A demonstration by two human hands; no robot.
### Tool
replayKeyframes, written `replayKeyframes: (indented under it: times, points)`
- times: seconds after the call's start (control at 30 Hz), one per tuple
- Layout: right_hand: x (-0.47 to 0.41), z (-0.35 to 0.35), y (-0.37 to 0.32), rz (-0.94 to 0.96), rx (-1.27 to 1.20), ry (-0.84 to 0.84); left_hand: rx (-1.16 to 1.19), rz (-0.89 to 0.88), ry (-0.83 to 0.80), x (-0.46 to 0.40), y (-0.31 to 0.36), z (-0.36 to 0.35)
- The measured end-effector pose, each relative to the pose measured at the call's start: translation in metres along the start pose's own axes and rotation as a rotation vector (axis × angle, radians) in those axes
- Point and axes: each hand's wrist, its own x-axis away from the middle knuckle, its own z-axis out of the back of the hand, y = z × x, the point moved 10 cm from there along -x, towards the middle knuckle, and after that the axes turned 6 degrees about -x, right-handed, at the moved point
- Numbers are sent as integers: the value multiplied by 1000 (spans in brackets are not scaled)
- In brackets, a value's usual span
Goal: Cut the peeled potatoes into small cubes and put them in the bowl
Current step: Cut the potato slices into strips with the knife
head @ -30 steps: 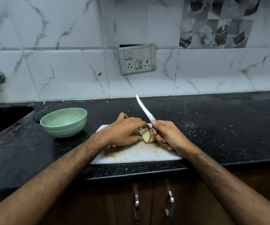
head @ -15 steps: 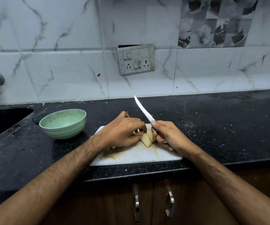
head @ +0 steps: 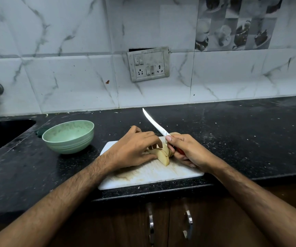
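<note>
Potato slices (head: 162, 155), pale yellow and peeled, lie fanned in a small stack at the centre of the white rectangular plastic cutting board (head: 149, 175), which sits on the black speckled stone surface (head: 241, 139) in the lower middle of the frame. Compared with a second ago the stack has been turned and gathered: the left hand (head: 134, 150) has shifted its curled fingers over the slices, and the knife has stayed lifted. That suggests a regrouping between cuts, with crosswise cuts into cubes not yet made. The left grip is cupped over the stack, fingertips touching the slices. The right hand (head: 188, 150) is wrapped tightly round the red handle of a thin, curved steel knife (head: 153, 123), thumb against the blade's base, tip pointing to the upper left, clear of the potato. The board looks scored and stained brownish. A pale green ribbed bowl (head: 68, 137) stands to the left of the board, apart from it, seemingly without potato yet.
</note>
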Motion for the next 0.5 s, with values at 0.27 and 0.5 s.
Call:
replayKeyframes:
  times: [0.27,0.5]
  points:
    - [9,1,2,-10,-15,15,13,-55,-23,1,12,1]
    - [9,6,5,-23,-60,69,-61,-59,80,6,19,23]
